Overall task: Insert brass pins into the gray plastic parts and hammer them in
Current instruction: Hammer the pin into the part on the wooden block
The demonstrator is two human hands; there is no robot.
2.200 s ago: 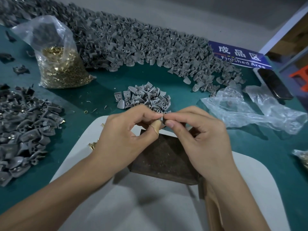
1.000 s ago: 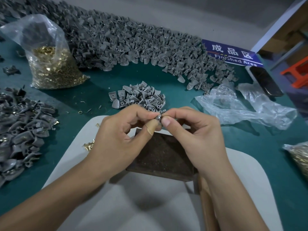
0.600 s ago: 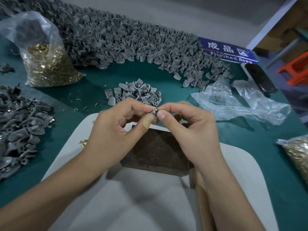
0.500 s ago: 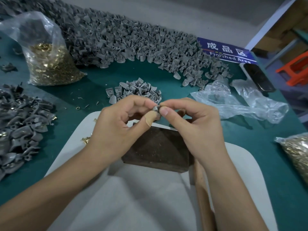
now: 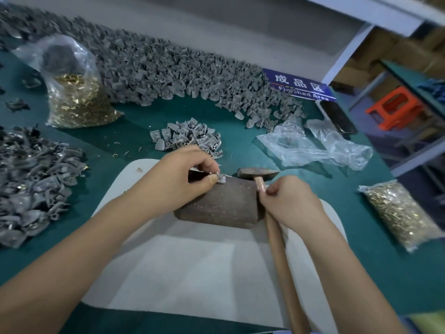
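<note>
The left hand pinched the gray part with thumb and fingers, seating it on the block's top left edge. The right hand gripped the hammer handle close under the head (good for short taps). Best to strike squarely, clear of the pinching fingertips.

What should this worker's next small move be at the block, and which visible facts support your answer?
Probably lift the hammer and tap the pin. The left hand already pinches the gray part on the dark block, and the right hand grips the handle just below the head, which lies beside the block, not yet raised.
</note>
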